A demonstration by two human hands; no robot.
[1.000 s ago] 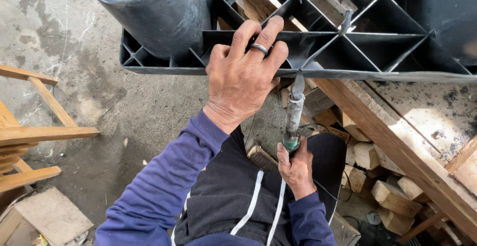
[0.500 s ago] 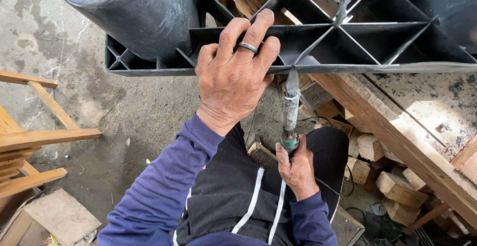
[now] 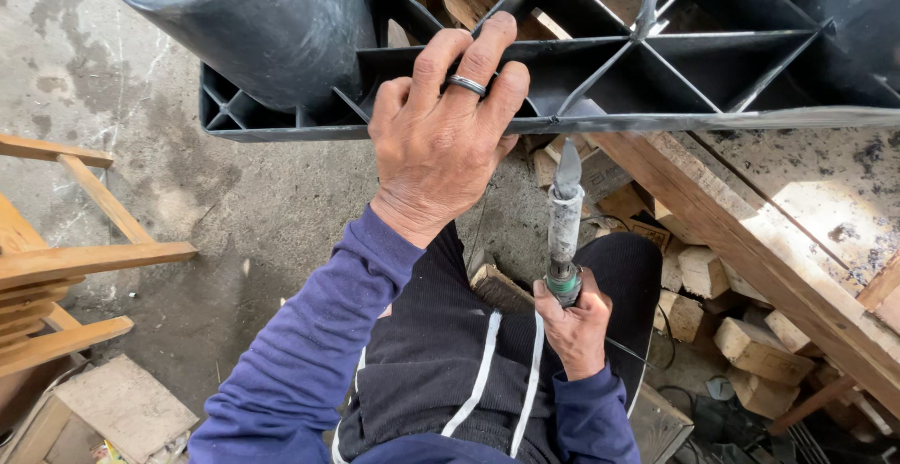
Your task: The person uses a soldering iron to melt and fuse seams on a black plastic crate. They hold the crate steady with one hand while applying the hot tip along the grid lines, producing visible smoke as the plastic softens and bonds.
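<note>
My left hand (image 3: 448, 136), with a ring on one finger, grips the near edge of a black plastic pallet (image 3: 656, 61) whose ribbed underside faces me. My right hand (image 3: 577, 323) is lower down, closed around the handle of a long grey metal tool (image 3: 565, 225) with a green collar. The tool points upward and its flattened tip sits just under the pallet's edge, right of my left hand. A round black pallet foot (image 3: 253, 19) sticks out at the upper left.
Wooden beams (image 3: 750, 230) and several cut wood blocks (image 3: 741, 333) lie under the pallet on the right. A wooden frame (image 3: 56, 267) stands at the left on the stained concrete floor (image 3: 234, 220). A flat board (image 3: 122, 408) lies at the lower left.
The view has shifted so the pallet edge sits a little lower and further right. My left hand keeps its grip on the edge. The tool tip stays under the edge.
</note>
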